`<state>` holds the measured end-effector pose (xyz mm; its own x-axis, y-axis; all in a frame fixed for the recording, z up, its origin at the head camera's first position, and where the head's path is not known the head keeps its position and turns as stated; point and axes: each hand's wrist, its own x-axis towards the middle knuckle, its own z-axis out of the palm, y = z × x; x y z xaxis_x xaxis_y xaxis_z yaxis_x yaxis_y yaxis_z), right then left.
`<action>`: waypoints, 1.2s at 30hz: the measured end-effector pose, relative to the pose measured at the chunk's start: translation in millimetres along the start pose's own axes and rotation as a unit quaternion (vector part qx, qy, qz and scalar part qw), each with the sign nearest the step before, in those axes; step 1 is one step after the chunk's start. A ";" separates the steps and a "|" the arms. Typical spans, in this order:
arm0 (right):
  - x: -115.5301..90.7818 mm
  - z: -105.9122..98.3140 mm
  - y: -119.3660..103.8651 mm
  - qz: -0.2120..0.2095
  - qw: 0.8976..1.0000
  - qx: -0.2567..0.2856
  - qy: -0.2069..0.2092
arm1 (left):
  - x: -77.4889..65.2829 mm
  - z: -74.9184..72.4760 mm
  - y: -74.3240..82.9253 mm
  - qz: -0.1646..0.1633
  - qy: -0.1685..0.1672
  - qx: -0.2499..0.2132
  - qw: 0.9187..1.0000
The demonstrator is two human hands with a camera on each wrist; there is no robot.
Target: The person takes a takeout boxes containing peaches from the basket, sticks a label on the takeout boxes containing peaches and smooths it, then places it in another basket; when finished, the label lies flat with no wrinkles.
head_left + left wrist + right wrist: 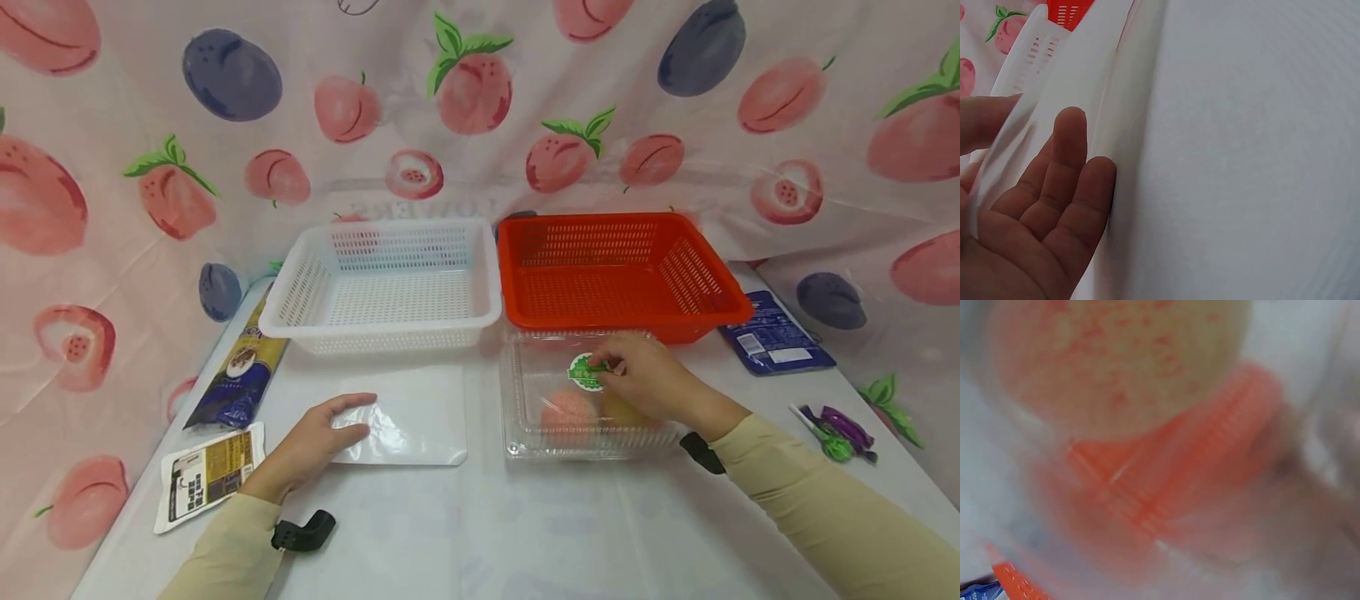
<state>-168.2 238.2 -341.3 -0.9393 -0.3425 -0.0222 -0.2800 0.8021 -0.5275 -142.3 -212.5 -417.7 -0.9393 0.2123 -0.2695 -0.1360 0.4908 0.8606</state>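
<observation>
My left hand holds the left edge of a white glossy sheet above the table. In the left wrist view the sheet passes between my fingers, some on each side. On the right stands a clear plastic box, lid down, with a pinkish-orange round fruit and a yellowish one inside. My right hand is over the lid, its fingertips pinching at the green-and-white sticker. The right wrist view is blurred; a yellowish, red-flecked fruit shows large through the plastic.
Behind stand a white basket and a red basket, side by side. Blue-and-gold and white-and-gold packets lie left. At right are a blue pouch and purple and green wrapped candies. Fruit-print cloth hangs behind.
</observation>
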 end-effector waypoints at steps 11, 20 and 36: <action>-0.8 0.0 -3.5 -0.023 1.000 -0.010 0.010 | -0.7 -0.4 4.5 0.005 0.002 0.004 1.000; 0.7 2.6 -0.7 -0.045 0.998 -0.042 0.001 | -0.4 -0.2 3.9 0.004 -0.002 0.000 1.000; 2.9 10.7 -1.3 -0.050 0.999 -0.005 0.000 | 1.5 3.3 15.9 -0.005 0.091 0.121 0.988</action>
<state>-168.4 230.9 -349.7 -0.9067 -0.4207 0.0295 -0.3739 0.7694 -0.5180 -144.8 -201.6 -405.9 -0.9825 0.0621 -0.1755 -0.0860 0.6849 0.7236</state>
